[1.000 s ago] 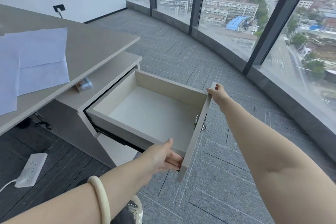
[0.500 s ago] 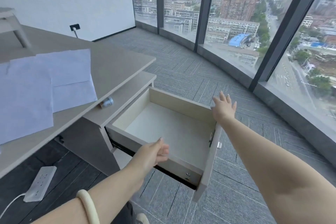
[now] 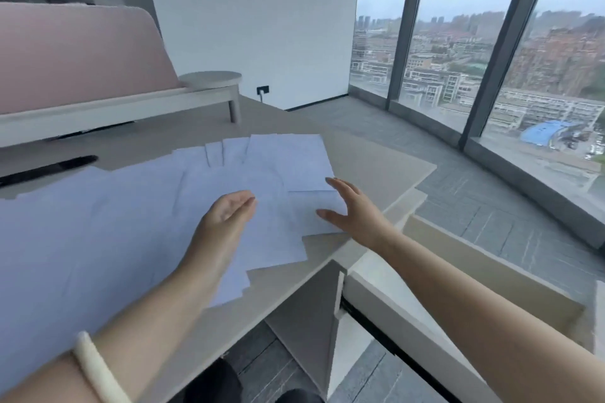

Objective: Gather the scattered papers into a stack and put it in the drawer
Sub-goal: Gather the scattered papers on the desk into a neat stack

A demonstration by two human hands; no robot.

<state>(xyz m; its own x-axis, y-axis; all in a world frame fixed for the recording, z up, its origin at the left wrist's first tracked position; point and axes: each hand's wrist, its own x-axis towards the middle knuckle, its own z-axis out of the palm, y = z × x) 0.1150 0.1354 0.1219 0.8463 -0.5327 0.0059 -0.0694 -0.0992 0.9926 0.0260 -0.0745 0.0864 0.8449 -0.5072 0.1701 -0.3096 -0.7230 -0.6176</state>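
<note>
The whole view is smeared by motion, so the edges of the papers are soft and no print can be read on them. The sheets are spread loosely, overlapping one another, across the desk, and their left part is cut off by the frame. Some of them are covered by the left hand and its forearm. This hand is held over the sheets with its fingers straight and together and its palm turned to the right; nothing is grasped. The right hand is held flat with its fingers apart at the right edge of the sheets. Nothing is gripped by it, and whether the paper is touched cannot be told. A pale bracelet is worn on the left wrist.

The drawer is pulled out below the right end of the desk. Most of its inside is hidden by the right forearm or cut off by the frame; only pale board is seen of it.

A pink partition panel is set along the back of the desk, with a low pale shelf just in front of it. A dark slot is seen in the desk top at the left. A wall socket is mounted low on the white wall, and tall windows are ranged at the right above grey carpet tiles.
</note>
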